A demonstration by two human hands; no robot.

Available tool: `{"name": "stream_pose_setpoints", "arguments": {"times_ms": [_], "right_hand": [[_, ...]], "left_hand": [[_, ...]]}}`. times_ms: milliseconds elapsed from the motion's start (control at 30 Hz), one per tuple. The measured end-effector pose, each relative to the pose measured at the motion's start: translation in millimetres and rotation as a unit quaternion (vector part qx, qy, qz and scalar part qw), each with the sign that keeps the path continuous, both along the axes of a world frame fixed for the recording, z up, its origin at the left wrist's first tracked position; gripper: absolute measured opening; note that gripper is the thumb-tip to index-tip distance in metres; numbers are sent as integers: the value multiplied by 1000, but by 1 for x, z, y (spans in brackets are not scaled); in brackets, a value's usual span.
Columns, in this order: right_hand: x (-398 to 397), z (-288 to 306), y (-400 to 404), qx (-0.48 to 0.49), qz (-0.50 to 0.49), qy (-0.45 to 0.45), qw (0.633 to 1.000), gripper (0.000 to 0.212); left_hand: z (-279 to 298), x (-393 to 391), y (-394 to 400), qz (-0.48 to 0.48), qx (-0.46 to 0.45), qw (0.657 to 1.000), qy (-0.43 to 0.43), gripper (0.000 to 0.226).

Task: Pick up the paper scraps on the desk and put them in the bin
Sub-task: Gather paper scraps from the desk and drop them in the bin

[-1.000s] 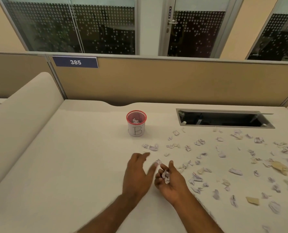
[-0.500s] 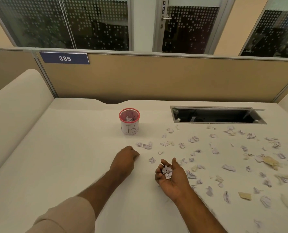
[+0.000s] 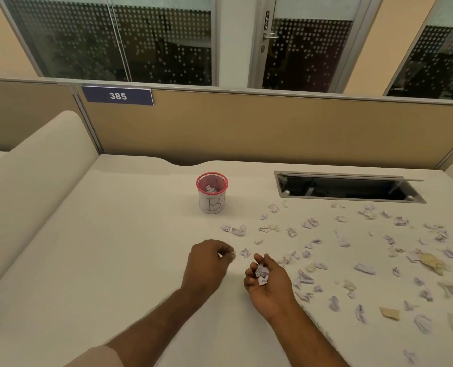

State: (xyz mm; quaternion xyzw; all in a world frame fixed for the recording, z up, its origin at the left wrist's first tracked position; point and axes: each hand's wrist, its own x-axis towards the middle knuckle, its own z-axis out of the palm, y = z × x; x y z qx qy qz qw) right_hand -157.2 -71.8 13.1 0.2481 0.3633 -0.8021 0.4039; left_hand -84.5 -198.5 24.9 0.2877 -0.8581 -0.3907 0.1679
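Midway through gathering, our left hand (image 3: 211,256) pinches a scrap (image 3: 232,252) near the bin (image 3: 212,193); our right hand (image 3: 267,278) cups several. Next we probably need to empty both into it.

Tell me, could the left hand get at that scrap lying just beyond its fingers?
Probably yes. The scrap lies on bare desk just right of the left hand, with nothing between them. The fingers may already be pinching something small, though it is too blurred to tell.
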Motion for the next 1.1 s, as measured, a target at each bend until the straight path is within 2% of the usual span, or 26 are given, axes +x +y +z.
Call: {"name": "stream_pose_setpoints", "arguments": {"times_ms": [100, 167, 300, 433, 633, 700, 767, 833, 967, 1100], "right_hand": [[5, 1, -3, -15, -2, -3, 1000, 30], [8, 3, -4, -61, -9, -16, 998, 32], [9, 8, -1, -89, 3, -36, 995, 37], [8, 6, 1, -95, -6, -56, 994, 36], [3, 3, -2, -45, -10, -33, 998, 34], [1, 4, -4, -39, -8, -30, 999, 35], [-1, 4, -5, -42, -4, -34, 999, 39], [-2, 2, -6, -45, -3, -40, 998, 40], [-4, 0, -10, -57, 2, -46, 997, 38], [-10, 1, -14, -65, 6, -43, 997, 33]], "left_hand": [[18, 2, 22, -49, 27, 997, 45, 6], [21, 4, 35, -89, 29, 995, 44, 8], [11, 7, 48, -151, -68, 986, -7, 16], [7, 6, 50, -118, -78, 990, 3, 18], [7, 5, 39, -104, -44, 993, 45, 43], [3, 5, 27, -73, -72, 992, 74, 43], [-8, 4, 10, -42, -147, 984, 95, 43], [-23, 4, -11, -27, -212, 976, 40, 50], [-57, 6, -48, -43, -233, 962, -137, 73], [-71, 2, -62, -48, -251, 951, -177, 79]]}}
